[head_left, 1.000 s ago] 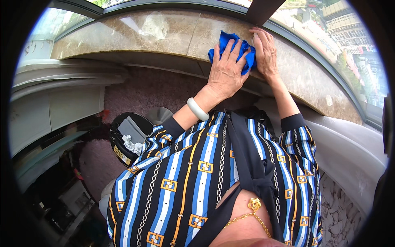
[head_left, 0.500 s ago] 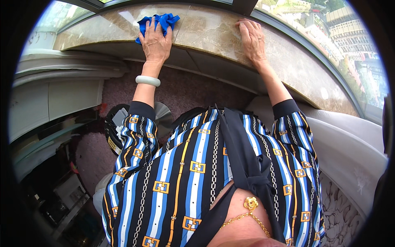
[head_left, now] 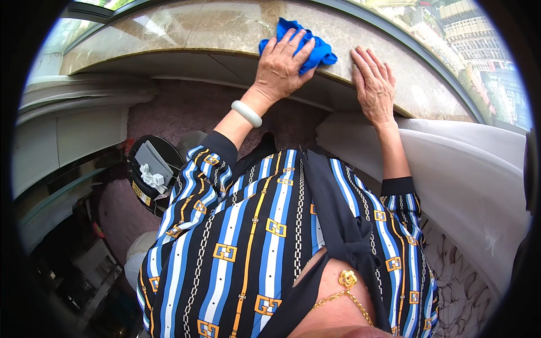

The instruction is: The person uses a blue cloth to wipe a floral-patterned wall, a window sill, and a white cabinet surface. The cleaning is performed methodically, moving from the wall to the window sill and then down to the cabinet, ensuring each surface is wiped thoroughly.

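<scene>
A crumpled blue cloth (head_left: 320,52) lies on the glossy beige-brown marble windowsill (head_left: 208,29), near its front edge. My left hand (head_left: 279,70), with a pale bangle on its wrist, presses down on the cloth, fingers stretched over it and bent slightly. The part of the cloth beneath the palm is hidden. To the right of the cloth, my right hand (head_left: 376,89) rests with its fingertips on the sill's front part, fingers extended and nothing held. A short gap separates the two hands.
A dark window frame (head_left: 394,32) runs along the sill's far side. Pale curtains hang at left (head_left: 84,93) and right (head_left: 445,152). Below, a round black stand (head_left: 141,160) carries a grey flat object and a white cable, on a purple carpet (head_left: 115,211).
My left hand has slid the blue cloth rightward along the sill, toward its front edge. My right hand has moved right and closer to me. The stand shows more fully.
</scene>
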A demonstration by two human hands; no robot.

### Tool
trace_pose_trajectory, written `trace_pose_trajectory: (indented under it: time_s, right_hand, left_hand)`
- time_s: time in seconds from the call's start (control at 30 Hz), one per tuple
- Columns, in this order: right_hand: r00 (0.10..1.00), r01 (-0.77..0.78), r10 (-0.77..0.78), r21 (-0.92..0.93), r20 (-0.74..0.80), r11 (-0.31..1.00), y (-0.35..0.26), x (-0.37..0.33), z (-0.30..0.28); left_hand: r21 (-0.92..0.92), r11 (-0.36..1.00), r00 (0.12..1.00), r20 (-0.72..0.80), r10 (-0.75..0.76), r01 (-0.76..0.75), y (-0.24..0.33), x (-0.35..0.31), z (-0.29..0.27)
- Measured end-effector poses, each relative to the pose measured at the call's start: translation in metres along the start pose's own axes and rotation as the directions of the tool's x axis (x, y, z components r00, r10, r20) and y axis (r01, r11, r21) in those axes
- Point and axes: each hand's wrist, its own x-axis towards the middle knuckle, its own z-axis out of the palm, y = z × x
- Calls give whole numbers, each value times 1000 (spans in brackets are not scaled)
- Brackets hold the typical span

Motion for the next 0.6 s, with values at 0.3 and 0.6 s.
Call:
trace_pose_trajectory:
  time_s: [0.3, 0.6]
  right_hand:
    - [979, -201, 195, -152, -57, 968, 22, -22, 12]
    - [968, -220, 247, 335, -40, 916, 11, 13, 32]
  left_hand:
    - [79, 972, 933, -307, -188, 222, -53, -6, 16]
    - [-45, 997, 997, 50, 58, -56, 65, 21, 64]
